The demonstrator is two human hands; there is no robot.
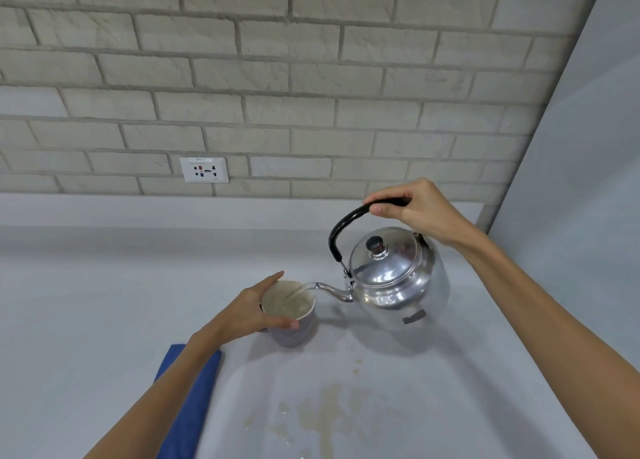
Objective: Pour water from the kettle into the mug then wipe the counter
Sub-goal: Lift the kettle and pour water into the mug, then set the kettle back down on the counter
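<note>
A shiny steel kettle (394,278) with a black knob hangs tilted to the left above the counter. My right hand (415,209) grips its black arched handle from above. Water runs from the spout (329,289) into a pale purple mug (291,323) with a cream inside, which stands on the grey counter (104,302). My left hand (252,309) is wrapped around the mug's left side, thumb near the rim. A folded blue cloth (190,399) lies on the counter, partly under my left forearm.
Brownish wet stains (322,413) mark the counter in front of me. A brick wall with a white power socket (204,170) runs along the back. A plain grey wall (581,181) closes the right side.
</note>
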